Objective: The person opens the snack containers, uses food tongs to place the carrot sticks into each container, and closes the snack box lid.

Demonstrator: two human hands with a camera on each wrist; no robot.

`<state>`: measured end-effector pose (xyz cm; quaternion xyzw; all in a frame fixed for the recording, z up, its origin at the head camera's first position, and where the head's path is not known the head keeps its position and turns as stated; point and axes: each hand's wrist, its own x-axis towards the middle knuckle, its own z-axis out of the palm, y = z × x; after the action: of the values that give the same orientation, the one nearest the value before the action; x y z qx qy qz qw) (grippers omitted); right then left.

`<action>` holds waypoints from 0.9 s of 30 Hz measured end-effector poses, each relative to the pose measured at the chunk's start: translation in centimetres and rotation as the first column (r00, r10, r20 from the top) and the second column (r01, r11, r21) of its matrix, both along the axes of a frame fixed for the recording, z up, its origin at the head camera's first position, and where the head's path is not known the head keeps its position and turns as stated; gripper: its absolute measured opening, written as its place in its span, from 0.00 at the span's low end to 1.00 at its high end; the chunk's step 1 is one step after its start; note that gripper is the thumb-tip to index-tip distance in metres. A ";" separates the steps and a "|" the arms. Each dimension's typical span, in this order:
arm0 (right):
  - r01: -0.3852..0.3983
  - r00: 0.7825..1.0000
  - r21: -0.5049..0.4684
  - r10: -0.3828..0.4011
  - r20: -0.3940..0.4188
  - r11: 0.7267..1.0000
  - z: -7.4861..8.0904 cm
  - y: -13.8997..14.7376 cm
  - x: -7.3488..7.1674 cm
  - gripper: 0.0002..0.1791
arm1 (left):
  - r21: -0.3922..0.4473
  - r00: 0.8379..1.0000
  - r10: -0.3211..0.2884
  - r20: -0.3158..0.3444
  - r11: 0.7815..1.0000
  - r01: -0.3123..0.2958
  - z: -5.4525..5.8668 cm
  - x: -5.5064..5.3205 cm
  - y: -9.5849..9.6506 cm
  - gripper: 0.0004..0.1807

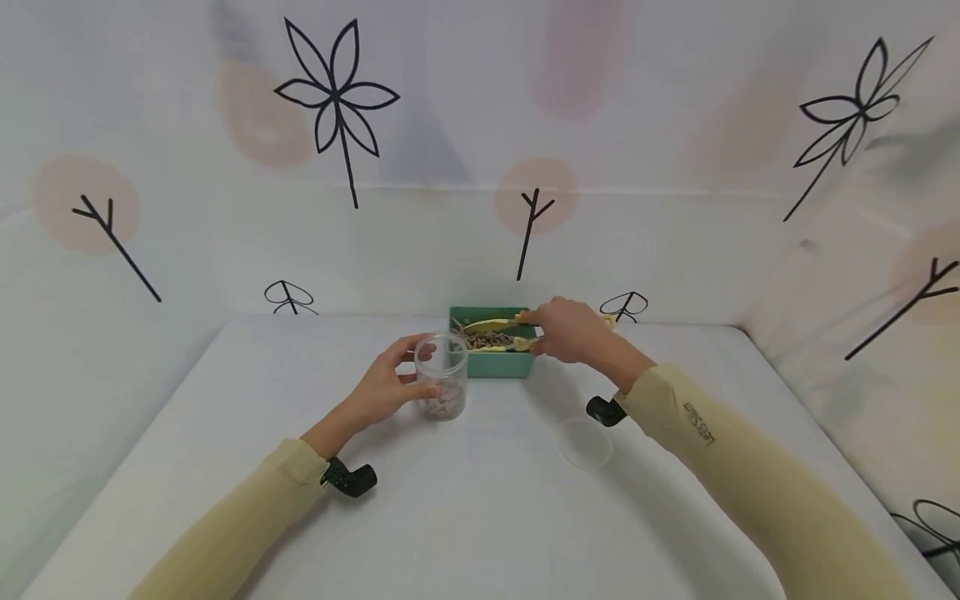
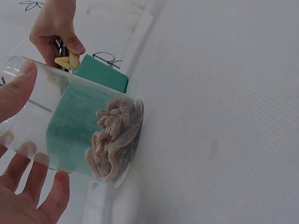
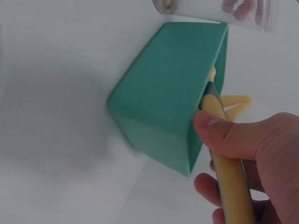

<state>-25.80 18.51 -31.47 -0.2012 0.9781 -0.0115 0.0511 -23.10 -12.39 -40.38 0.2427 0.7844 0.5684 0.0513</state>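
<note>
My left hand (image 1: 386, 385) grips a clear plastic jar (image 1: 441, 375), thumb on one side and fingers on the other. Pale brown, curled dried pieces (image 2: 114, 140) cover the jar's bottom. Beside the jar, at the back of the table, stands a green rectangular box (image 1: 501, 365) that holds many small brownish pieces (image 1: 487, 339). With my right hand (image 1: 573, 332) I hold yellow-and-metal tongs (image 3: 229, 182), thumb on one arm of them. The tong tips reach into the box, spread apart; in the right wrist view the box wall hides them.
A clear round lid (image 1: 585, 443) lies on the white table (image 1: 480, 525), right of the middle. Behind the box rises a white cloth backdrop (image 1: 420, 250) printed with flowers and twigs. Dark wrist cameras (image 1: 351, 478) stick out below both sleeves.
</note>
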 end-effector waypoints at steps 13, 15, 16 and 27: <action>-0.018 0.996 -0.087 0.010 -0.087 0.996 -0.4 1.4 0.4 0.27 | 0.007 1.000 -0.005 0.004 1.000 0.005 -0.2 -0.3 -0.1 0.45; -0.018 0.995 -0.092 0.009 -0.100 0.996 -0.2 1.7 0.4 0.26 | -0.002 1.000 0.001 0.002 1.000 -0.001 -0.2 -0.3 0.0 0.45; -0.017 0.994 -0.093 0.007 -0.105 0.995 0.0 1.9 0.5 0.26 | -0.005 1.000 0.003 0.001 1.000 -0.003 -0.3 -0.4 0.0 0.45; 0.012 1.000 -0.069 -0.014 -0.019 0.998 0.0 1.4 0.0 0.31 | 0.008 1.000 0.004 0.008 1.000 -0.004 -0.3 -0.3 -0.1 0.45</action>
<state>-25.82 19.94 -31.50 -0.1967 0.9789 -0.0438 0.0345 -23.35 -12.54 -40.66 0.2390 0.7823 0.5728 0.0525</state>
